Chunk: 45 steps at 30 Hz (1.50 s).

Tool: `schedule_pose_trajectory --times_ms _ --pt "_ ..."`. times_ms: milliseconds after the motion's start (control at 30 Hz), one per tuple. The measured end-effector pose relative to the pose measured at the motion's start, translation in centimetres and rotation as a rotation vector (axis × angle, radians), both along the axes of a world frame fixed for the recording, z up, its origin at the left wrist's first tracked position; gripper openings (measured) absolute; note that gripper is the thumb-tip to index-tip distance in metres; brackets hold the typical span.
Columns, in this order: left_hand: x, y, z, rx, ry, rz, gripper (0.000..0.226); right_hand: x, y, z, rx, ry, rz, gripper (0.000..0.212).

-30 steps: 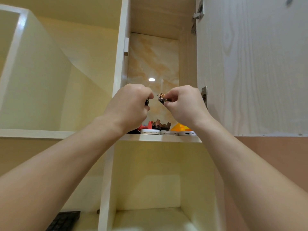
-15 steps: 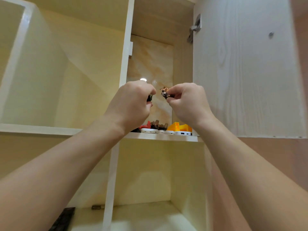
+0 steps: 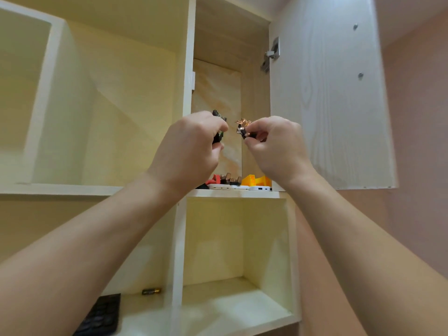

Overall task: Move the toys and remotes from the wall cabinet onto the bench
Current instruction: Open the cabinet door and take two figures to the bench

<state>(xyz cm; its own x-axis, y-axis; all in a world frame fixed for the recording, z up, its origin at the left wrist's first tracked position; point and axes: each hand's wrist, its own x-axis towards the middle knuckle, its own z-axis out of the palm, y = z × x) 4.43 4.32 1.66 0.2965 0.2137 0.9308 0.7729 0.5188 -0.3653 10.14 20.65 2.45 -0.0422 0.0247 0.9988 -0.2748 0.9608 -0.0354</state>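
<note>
While aloft, toy (image 3: 243,128) between right fingertips (image 3: 257,126)

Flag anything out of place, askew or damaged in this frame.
A loose battery lies on its side on the lower left shelf near a black remote, seemingly stray. Nothing looks damaged or spilled; left hand grips a dark figure, right hand a copper figure.
</note>
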Motion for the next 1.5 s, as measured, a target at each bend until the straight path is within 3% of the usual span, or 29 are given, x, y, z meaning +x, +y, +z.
schedule_pose_trajectory --times_ms 367,900,1500 --pt "4.7 -1.0 0.3 -0.01 0.044 0.059 0.025 4.0 -0.4 0.4 0.021 0.034 0.053 0.018" --pt "12.5 -2.4 -0.6 0.025 0.0 0.37 0.025 6.7 -0.7 0.3 0.031 0.022 0.387 0.017" --pt "24.3 -14.0 -3.1 0.027 -0.05 0.818 0.026 10.9 -14.3 -2.2 0.039 -0.073 0.837 0.015"
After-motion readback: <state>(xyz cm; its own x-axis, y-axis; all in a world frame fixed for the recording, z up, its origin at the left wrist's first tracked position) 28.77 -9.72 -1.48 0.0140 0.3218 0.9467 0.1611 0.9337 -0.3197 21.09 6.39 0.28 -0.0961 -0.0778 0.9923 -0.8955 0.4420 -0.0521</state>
